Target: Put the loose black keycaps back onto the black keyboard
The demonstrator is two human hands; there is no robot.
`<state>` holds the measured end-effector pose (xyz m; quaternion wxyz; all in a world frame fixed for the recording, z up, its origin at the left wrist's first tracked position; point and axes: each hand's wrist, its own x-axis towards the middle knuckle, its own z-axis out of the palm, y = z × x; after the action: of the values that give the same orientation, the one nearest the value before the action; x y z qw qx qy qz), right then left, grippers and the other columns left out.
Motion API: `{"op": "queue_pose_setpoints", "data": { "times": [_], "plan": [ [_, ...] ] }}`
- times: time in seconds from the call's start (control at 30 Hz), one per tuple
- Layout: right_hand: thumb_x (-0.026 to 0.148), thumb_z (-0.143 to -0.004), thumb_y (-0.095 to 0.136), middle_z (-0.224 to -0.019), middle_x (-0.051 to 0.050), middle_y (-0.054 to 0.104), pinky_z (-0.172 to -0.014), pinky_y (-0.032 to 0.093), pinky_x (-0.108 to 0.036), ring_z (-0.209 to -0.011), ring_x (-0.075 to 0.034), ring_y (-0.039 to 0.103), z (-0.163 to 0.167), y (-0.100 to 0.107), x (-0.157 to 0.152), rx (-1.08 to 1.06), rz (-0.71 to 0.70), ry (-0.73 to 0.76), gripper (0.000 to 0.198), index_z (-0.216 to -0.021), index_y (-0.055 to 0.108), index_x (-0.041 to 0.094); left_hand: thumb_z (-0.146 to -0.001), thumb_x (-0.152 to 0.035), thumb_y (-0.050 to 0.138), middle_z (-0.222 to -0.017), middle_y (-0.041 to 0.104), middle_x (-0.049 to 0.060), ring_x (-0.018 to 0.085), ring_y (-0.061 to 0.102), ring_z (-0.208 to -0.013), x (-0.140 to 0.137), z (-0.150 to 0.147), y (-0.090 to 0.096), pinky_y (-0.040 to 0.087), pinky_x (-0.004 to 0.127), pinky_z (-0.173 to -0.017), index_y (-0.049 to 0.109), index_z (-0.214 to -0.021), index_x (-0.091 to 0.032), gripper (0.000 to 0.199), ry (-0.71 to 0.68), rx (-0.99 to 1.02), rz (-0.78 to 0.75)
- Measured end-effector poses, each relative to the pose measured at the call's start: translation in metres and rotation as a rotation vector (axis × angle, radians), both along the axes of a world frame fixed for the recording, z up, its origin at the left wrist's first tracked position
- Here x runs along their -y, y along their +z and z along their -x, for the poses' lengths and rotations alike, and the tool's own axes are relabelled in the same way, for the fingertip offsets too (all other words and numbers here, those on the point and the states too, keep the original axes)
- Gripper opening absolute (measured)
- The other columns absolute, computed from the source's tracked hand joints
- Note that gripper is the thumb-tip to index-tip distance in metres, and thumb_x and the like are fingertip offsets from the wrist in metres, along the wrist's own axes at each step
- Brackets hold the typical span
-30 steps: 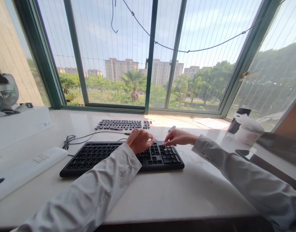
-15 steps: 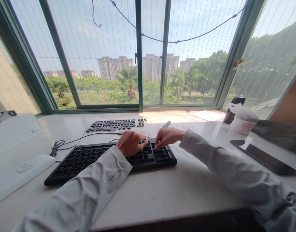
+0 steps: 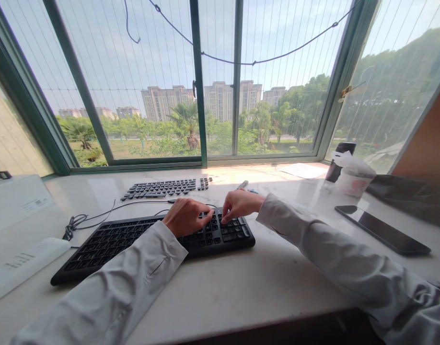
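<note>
black keyboard [image 3: 115, 238] beneath left hand [image 3: 186, 217] and right hand [image 3: 240, 203] (both hands half-curled, any hold unclear)

The single view comes from the wearer's head, above the near side of the table [image 3: 241, 287], facing forward and down. Both sleeves, the left [image 3: 126, 282] and the right [image 3: 328, 254], enter from the lower corners. The left hand [image 3: 186, 218] and right hand [image 3: 239, 206] sit near mid-frame, within arm's reach of the lens, over the keyboard [image 3: 108, 244]. The view is wide, taking in a white box [image 3: 15, 201] at one edge, and the window frame [image 3: 200, 96] spreads outward toward the top. Distant buildings [image 3: 166, 103] show through the glass.
</note>
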<state>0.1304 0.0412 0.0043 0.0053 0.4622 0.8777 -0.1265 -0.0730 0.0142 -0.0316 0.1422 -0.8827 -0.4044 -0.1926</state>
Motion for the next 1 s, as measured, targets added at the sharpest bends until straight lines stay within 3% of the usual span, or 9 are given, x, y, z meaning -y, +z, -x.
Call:
{"op": "queue_pose_setpoints", "data": {
  "times": [0.27, 0.5, 0.8, 1.0],
  "plan": [
    [0.058, -0.061, 0.071, -0.066, 0.001, 0.065, -0.063, 0.038, -0.023, -0.061, -0.01, 0.051, -0.01, -0.01, -0.021, -0.086, 0.231, 0.046, 0.049, -0.094, 0.076, 0.022, -0.09, -0.039, 0.041, -0.07, 0.07, 0.001, 0.013, 0.059, -0.063, 0.001, 0.0, 0.001, 0.026, 0.025, -0.055, 0.071, -0.072, -0.023, 0.038, -0.022, -0.025, -0.031],
    [0.06, -0.061, 0.069, -0.067, 0.0, 0.068, -0.07, 0.038, -0.026, -0.065, -0.012, 0.054, -0.007, -0.006, -0.016, -0.034, 0.089, 0.06, 0.048, -0.091, 0.077, 0.023, -0.089, -0.039, 0.044, -0.066, 0.069, 0.001, 0.012, 0.057, -0.059, -0.003, 0.001, -0.003, 0.024, 0.025, -0.054, 0.07, -0.07, -0.022, 0.037, -0.058, -0.004, -0.06],
    [0.055, -0.062, 0.07, -0.071, -0.001, 0.069, -0.063, 0.036, -0.023, -0.066, -0.013, 0.056, -0.005, -0.004, -0.011, -0.043, 0.09, 0.052, 0.045, -0.091, 0.076, 0.021, -0.089, -0.038, 0.045, -0.065, 0.069, 0.0, 0.012, 0.056, -0.057, -0.003, 0.001, -0.002, 0.023, 0.026, -0.053, 0.07, -0.07, -0.022, 0.035, -0.074, -0.007, -0.086],
    [0.049, -0.066, 0.071, -0.071, 0.0, 0.07, -0.077, 0.035, -0.029, -0.071, -0.014, 0.057, 0.0, 0.001, 0.002, -0.014, -0.086, 0.088, 0.031, -0.085, 0.077, 0.025, -0.089, -0.038, 0.046, -0.067, 0.07, 0.0, 0.012, 0.059, -0.06, -0.003, 0.002, -0.002, 0.024, 0.025, -0.053, 0.072, -0.074, -0.024, 0.033, -0.065, -0.001, -0.086]
  ]
}}
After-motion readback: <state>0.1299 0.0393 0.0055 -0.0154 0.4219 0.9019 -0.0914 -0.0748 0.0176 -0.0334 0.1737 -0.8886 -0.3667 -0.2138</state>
